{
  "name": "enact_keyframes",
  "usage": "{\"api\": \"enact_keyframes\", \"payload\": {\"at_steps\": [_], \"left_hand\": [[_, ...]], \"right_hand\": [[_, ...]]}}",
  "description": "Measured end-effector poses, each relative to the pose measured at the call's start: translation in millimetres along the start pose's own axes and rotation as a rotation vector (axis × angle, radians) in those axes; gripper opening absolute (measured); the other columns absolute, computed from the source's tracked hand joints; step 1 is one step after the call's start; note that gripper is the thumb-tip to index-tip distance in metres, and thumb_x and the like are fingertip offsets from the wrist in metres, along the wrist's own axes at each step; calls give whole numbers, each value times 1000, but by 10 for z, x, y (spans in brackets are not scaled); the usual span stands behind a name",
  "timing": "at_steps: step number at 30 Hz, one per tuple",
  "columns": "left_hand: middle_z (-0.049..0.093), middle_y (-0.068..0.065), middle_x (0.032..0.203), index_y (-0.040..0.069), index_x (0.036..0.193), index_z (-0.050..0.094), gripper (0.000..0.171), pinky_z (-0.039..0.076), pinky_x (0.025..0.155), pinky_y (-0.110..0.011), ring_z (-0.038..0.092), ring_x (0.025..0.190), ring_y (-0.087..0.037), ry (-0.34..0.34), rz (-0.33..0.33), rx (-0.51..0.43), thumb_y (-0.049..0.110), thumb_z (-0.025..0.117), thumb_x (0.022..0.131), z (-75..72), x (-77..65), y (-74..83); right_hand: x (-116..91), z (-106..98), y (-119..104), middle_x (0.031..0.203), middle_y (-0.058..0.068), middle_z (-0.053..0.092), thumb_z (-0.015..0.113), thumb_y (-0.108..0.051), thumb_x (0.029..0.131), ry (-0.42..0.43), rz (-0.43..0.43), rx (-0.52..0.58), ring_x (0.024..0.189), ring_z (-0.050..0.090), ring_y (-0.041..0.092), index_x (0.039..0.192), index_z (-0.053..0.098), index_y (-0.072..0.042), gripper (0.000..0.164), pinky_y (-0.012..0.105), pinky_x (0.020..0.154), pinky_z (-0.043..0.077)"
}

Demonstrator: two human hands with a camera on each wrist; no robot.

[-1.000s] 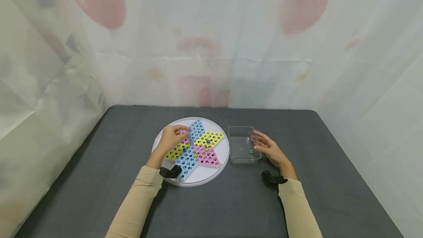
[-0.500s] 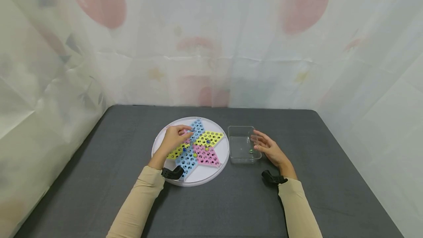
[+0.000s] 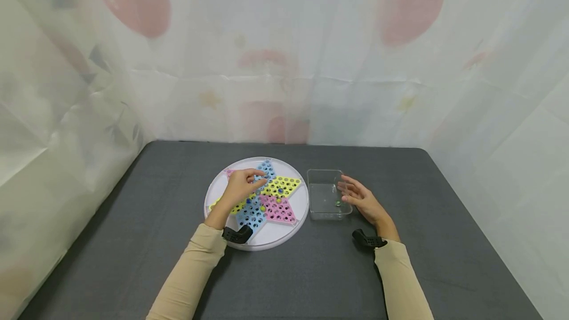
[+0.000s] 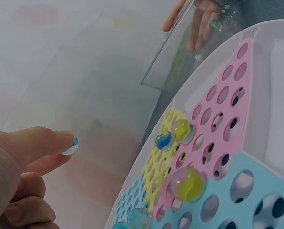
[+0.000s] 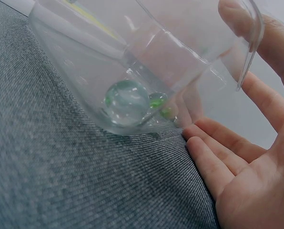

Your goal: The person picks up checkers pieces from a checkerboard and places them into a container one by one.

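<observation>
My left hand point(image 3: 238, 187) pinches a small blue-and-clear glass marble point(image 4: 71, 147) between thumb and index finger, held above the board. Below it is a round white Chinese checkers board point(image 3: 284, 228) with a star of pink, yellow and blue perforated points. Yellow marbles point(image 4: 187, 185) and blue marbles point(image 4: 163, 140) sit around the middle of the star. At the right side of a clear plastic box point(image 3: 321, 214), my right hand point(image 3: 362, 202) rests with relaxed fingers spread along the wall. Several green-tinted marbles point(image 5: 127, 101) lie in the box's corner nearest that hand.
The box stands just right of the board, on a dark grey cloth-covered table point(image 3: 293, 280). Pale printed curtains point(image 3: 284, 88) close off the back and both sides. A black wrist camera point(image 3: 237, 234) on my left wrist overlaps the board's near-left edge.
My left hand has moved a little to the right over the board with the marble, from the pink point toward the blue one. The right hand and the box have stayed put.
</observation>
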State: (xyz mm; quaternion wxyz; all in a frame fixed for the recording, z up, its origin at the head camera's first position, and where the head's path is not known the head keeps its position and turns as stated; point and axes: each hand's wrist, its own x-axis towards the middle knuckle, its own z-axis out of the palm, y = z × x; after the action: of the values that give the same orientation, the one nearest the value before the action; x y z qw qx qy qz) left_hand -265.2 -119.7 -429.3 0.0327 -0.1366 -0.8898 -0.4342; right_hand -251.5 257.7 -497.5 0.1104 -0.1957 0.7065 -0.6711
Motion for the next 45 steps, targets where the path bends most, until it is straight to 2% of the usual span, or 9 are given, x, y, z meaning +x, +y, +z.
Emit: {"api": "enact_keyframes", "payload": {"at_steps": [8,21,31,45], "left_hand": [[23,5,56,4,106,73,26,23,50,-20,19,50,-7,14,42,6,21,71,87,56,-7,46],[28,5,61,9,107,74,26,24,52,-19,25,54,-9,-15,-23,-18,24,72,87,166,1,170],[25,5,59,9,105,74,24,22,51,-20,21,53,-8,-34,23,-26,24,72,86,213,10,263],[23,6,56,8,104,74,22,21,51,-19,20,52,-7,-57,50,-50,21,72,86,296,6,372]], "right_hand": [[-3,-12,8,150,38,22,60,-12,95,-5,-9,-11,126,48,-6,152,17,3,73,8,98,42],[-26,-5,-25,151,37,22,59,-9,95,1,-9,-4,125,48,-7,151,17,3,72,8,97,42],[-24,7,-37,150,38,22,59,-11,95,3,-9,-19,125,48,-7,151,16,4,72,8,98,42],[-26,-3,-28,150,38,23,58,-9,95,1,-15,-16,125,48,-7,151,16,4,71,8,97,42]]}}
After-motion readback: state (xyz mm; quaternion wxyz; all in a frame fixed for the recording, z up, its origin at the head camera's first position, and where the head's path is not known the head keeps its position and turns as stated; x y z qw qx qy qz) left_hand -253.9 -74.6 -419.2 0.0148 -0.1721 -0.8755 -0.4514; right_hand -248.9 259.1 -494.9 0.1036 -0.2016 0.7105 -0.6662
